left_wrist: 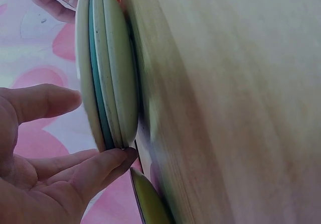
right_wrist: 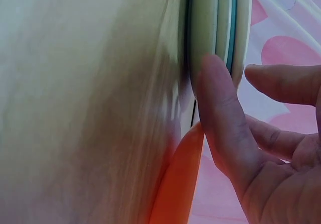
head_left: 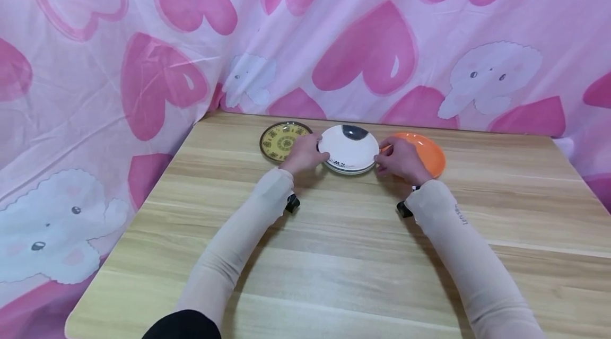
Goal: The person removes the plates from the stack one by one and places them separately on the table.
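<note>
A stack of round plates (head_left: pixel 348 149) stands near the table's back edge; the top one is white with a dark patch and small dark marks. In the left wrist view, cream and teal rims of the stacked plates (left_wrist: pixel 120 68) show side-on. My left hand (head_left: pixel 302 154) holds the stack's left edge, thumb by the top rim and fingers at the lower side. On the opposite edge my right hand (head_left: pixel 403 159) grips likewise, a finger against the lower plates (right_wrist: pixel 203 33). Whether the stack's base touches the table is hard to tell.
Left of the stack lies a yellow patterned plate (head_left: pixel 277 140) with a dark rim, partly behind the left hand. An orange plate (head_left: pixel 433 156) sits to the right, partly covered by the right hand. Behind the wooden table (head_left: pixel 334 275) hangs a pink heart-print cloth (head_left: pixel 286 52).
</note>
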`<state>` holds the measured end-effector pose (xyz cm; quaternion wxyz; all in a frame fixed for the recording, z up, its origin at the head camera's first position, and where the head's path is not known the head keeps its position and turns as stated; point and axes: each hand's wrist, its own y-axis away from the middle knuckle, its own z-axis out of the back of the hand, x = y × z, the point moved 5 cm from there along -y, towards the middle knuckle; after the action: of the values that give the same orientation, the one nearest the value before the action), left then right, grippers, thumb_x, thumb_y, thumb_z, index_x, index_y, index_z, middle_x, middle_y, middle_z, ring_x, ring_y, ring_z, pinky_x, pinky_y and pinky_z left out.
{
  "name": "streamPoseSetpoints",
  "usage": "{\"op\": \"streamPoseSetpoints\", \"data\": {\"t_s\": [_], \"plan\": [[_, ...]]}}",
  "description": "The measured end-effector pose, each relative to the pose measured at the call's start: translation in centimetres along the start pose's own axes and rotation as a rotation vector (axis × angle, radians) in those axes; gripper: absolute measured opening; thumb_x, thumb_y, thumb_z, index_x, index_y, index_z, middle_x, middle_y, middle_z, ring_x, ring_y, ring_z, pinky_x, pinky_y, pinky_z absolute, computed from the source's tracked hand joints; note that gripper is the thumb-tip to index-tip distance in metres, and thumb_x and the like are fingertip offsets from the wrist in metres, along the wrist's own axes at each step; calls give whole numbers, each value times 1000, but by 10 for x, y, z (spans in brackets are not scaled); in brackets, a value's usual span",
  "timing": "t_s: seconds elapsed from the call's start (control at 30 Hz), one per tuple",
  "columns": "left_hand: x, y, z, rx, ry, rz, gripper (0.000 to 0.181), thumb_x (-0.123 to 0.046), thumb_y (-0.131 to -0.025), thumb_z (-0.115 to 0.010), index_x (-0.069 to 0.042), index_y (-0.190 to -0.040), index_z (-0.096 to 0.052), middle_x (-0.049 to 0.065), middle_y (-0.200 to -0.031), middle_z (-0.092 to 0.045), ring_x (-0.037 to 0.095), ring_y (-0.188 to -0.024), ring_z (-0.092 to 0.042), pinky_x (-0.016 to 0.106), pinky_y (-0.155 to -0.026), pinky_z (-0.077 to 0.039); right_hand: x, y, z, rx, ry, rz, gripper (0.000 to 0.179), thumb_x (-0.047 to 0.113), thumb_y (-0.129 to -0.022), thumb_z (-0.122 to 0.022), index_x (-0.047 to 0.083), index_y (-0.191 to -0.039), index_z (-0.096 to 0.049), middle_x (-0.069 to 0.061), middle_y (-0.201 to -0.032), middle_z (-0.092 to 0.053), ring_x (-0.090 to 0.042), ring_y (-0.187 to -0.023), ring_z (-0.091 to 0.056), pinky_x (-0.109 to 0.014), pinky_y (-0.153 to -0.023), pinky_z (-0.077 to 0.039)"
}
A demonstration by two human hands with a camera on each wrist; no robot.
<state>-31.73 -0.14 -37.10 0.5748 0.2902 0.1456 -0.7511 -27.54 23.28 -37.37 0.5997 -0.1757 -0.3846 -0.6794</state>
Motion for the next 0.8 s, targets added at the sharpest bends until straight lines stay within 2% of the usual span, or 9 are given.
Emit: {"op": "streamPoseSetpoints", "data": {"t_s": [0.2,0.37,0.57,0.8], "plan": [[0,1,0,-8,-6,-16,62,-22,-89,-74,-3,-143,-51,17,-146,-56,33,-137,-52,44,-118,-43,3,0,-1,-28,74,28,34,21,-98,-61,4,-126,-55,-18,-109,-66,-21,-83,-74,-29,-71,-57],[0,2,0,0,-6,-22,60,-25,-89,-74,-4,-141,-53,15,-144,-58,33,-136,-52,44,-119,-41,7,1,-4,-47,130,69,33,20,-99,-60,3,-127,-58,-18,-107,-68,-23,-84,-74,-24,-67,-52],[1,2,1,4,22,-28,57,-25,-88,-75,-4,-138,-56,14,-143,-59,32,-136,-52,45,-119,-40,10,2,-6,-37,122,53,36,20,-102,-53,6,-135,-58,-18,-110,-69,-25,-88,-72,-24,-68,-54],[4,2,2,31,64,-17,57,-23,-88,-75,-2,-138,-56,15,-144,-59,31,-137,-52,43,-119,-41,9,3,-7,-31,110,26,36,18,-103,-53,8,-137,-58,-18,-110,-67,-22,-85,-74,-24,-67,-52]]}}
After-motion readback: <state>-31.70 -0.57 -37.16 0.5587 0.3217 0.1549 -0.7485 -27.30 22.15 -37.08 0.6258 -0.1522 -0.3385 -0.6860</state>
